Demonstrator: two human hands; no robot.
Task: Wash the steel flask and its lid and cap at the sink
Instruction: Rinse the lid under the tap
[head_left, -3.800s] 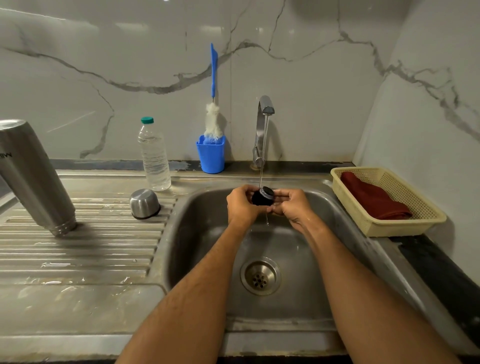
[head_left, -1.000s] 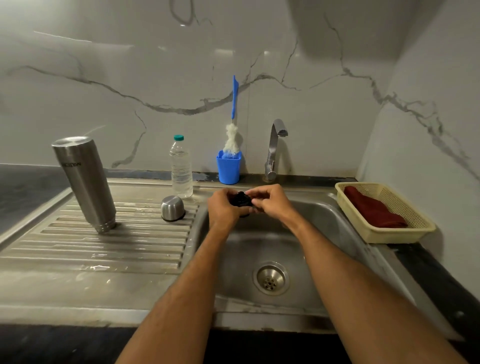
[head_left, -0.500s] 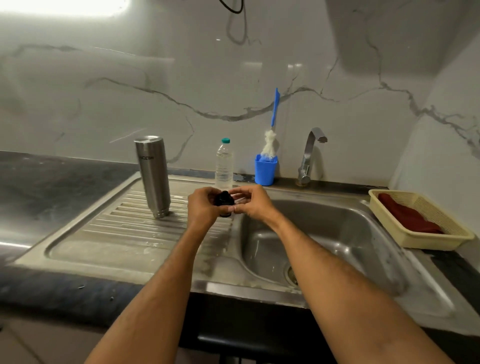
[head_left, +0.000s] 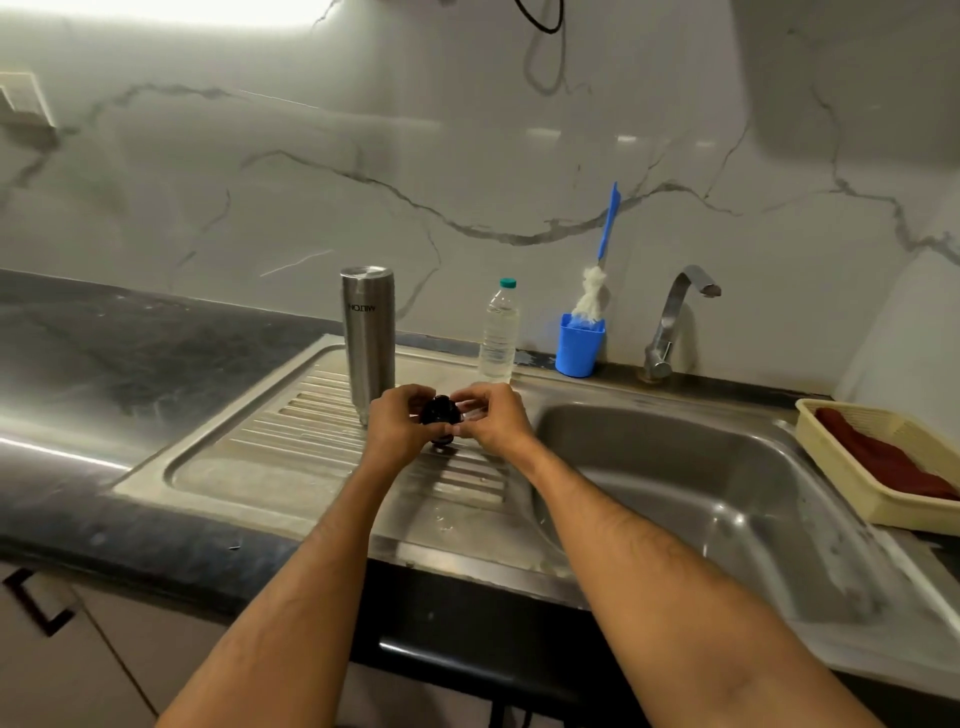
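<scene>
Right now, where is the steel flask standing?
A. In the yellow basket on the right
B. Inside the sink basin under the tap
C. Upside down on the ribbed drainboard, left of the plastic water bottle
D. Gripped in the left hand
C: the steel flask stands on the ribbed drainboard with its lettering inverted, left of the plastic water bottle, while both hands hold the small black lid in front of it.

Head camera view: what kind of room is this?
Most likely a home kitchen: a steel sink with a ribbed drainboard, a tap against a marble-look wall, and a dark stone counter.
</scene>
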